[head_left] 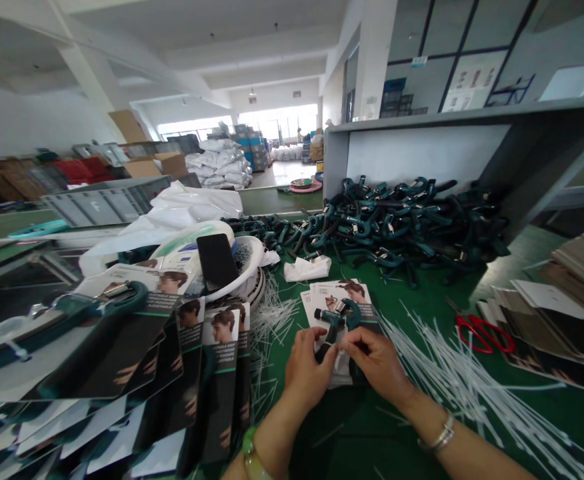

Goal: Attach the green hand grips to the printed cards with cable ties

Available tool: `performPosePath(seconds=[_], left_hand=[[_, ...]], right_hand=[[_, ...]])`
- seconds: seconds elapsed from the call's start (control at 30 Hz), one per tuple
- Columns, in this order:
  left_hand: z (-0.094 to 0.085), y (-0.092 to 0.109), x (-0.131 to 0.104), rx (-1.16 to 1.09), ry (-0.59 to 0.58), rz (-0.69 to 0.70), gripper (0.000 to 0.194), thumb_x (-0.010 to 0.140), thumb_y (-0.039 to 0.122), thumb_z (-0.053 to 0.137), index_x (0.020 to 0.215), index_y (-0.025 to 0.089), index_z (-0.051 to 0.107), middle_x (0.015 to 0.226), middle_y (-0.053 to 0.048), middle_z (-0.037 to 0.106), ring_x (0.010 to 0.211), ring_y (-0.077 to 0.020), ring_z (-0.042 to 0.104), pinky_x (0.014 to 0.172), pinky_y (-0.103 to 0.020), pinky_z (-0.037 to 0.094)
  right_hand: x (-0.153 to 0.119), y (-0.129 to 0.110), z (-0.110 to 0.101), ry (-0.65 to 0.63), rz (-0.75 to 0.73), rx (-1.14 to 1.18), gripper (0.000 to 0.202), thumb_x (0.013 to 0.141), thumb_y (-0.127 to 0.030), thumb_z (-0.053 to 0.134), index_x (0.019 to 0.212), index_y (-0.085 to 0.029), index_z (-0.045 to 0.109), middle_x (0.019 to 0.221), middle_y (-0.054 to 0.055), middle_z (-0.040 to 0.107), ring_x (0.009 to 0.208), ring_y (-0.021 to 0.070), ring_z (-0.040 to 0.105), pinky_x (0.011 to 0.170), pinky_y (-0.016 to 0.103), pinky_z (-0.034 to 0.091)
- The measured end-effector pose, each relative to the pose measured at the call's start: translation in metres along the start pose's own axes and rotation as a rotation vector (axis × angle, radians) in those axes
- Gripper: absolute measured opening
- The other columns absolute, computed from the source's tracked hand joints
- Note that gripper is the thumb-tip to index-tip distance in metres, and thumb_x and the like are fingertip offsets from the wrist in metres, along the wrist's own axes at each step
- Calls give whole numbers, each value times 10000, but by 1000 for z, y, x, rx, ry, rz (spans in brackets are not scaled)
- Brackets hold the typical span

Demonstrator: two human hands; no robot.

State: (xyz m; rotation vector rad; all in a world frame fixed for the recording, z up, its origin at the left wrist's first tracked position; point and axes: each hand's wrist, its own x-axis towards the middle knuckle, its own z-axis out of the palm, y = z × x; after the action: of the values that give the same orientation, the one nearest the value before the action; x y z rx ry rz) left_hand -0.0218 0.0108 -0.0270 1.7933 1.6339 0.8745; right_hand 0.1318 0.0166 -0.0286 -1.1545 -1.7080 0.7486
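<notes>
A dark green and black hand grip strengthener (339, 312) with a metal spring lies on printed backing cards (315, 297) in front of me. My left hand (303, 365) is closed around its left handle, thumb and fingers on either side. My right hand (379, 365) is pinched at the other handle, with its fingertips close to my left thumb. Whatever thin piece lies between the right fingertips is too small to make out. Loose white cable ties (452, 380) are spread to the right of my right hand, and more ties (272, 313) lie left of the cards.
A heap of grip strengtheners (387, 223) fills the back of the green table. Carded strengtheners (107, 347) are piled at left, beside a phone (217, 261) on a white basin (252, 270). Red scissors (485, 333) and stacked cards (572, 300) lie at right.
</notes>
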Motion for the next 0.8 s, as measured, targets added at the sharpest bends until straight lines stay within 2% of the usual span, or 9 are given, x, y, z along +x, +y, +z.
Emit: performPosePath(seconds=[0.1,0.2,0.27,0.4,0.5,0.53,0.63,0.73,0.8], left_hand=[[-3,5,-3,66,55,86,282,828,277,492,1104,221,497,1105,-62,526,1059,-184,500,918,-319,403],[-4,4,-5,127,76,113,310,836,269,473,1144,242,492,1158,-67,495,1101,-193,477,933,-332,405],[-5,2,-6,166,60,109,332,836,289,470,1165,262,492,1201,-68,467,1122,-205,468,928,-344,414],[-3,0,-8,199,20,92,341,843,318,450,1179,272,492,1254,-71,438,1126,-215,478,901,-347,432],[-2,1,-8,178,0,64,307,849,322,442,1140,266,521,1229,-66,466,1114,-208,491,912,-340,419],[-2,1,-7,160,-10,54,289,846,317,445,1116,265,536,1220,-61,472,1112,-204,493,919,-336,412],[-1,5,-4,111,-38,-15,243,818,313,484,1037,252,571,1187,-52,485,1087,-196,507,905,-319,414],[1,8,-1,108,-29,-100,226,794,340,515,984,238,586,1158,-57,491,1051,-202,519,897,-321,413],[1,9,0,111,-29,-117,226,793,355,519,975,239,586,1156,-56,490,1043,-202,519,902,-322,408]], right_hand=[[0,3,0,-30,-25,-10,224,861,-351,499,734,-177,561,671,-5,575,632,125,541,593,233,433],[2,5,-6,-79,-73,-31,228,882,-345,466,740,-182,537,672,-6,562,632,119,530,599,232,427],[4,4,-12,-182,-160,-106,223,884,-327,462,728,-184,533,677,-1,569,641,123,530,605,238,416],[9,-7,-24,-431,-372,-400,176,856,-251,479,710,-188,554,701,18,601,675,149,544,613,257,388],[12,-18,-26,-527,-407,-574,85,802,-201,526,733,-186,573,754,33,632,697,161,564,610,258,382],[12,-21,-26,-546,-399,-617,41,779,-186,548,760,-187,584,776,34,643,704,163,572,609,255,381],[14,-28,-21,-555,-364,-651,136,735,-156,584,859,-206,611,840,22,664,745,165,588,627,251,384],[11,-29,-19,-506,-327,-525,48,745,-167,579,764,-194,614,781,9,653,734,154,582,643,247,395],[7,-26,-27,-490,-291,-401,110,787,-210,551,687,-187,590,704,0,627,681,137,569,627,236,411]])
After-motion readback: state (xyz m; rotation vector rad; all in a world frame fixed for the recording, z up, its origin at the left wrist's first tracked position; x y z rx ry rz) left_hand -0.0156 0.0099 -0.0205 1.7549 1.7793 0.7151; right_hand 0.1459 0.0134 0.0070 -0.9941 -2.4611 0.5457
